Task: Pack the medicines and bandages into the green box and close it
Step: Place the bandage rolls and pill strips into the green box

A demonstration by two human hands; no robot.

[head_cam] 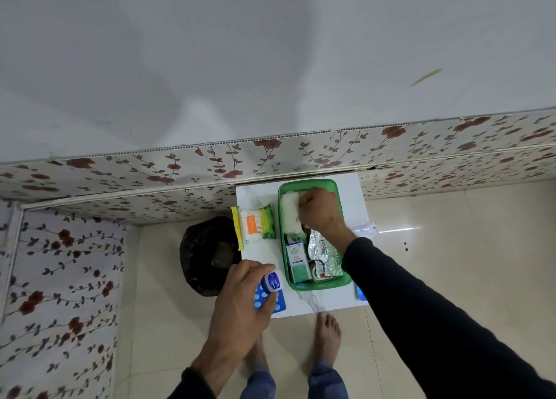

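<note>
On the small white marble-look table [304, 301], the right hand [320, 210] presses a white gauze roll [289, 215] into the green plastic box [337, 188], fingers curled (probably gripping it). The left hand [240, 302] pinches a small blue-capped jar [271, 281]; seat it upright beside the cartons.

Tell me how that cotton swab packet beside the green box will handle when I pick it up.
The cotton swab packet looks like thin plastic film, so probably light and floppy, sagging if lifted by one end. Lying flat on the white table, it shouldn't roll.

Blue blister strip [281, 304]: mostly covered by left hand [245, 296].
Bandage roll [290, 215]: right edge hidden under right hand [320, 210].
Blue item [360, 293]: largely behind dark sleeve [421, 308]; unidentifiable.
Small jar [272, 281]: label unreadable.
Green box [310, 183] base: hidden by contents.
</note>
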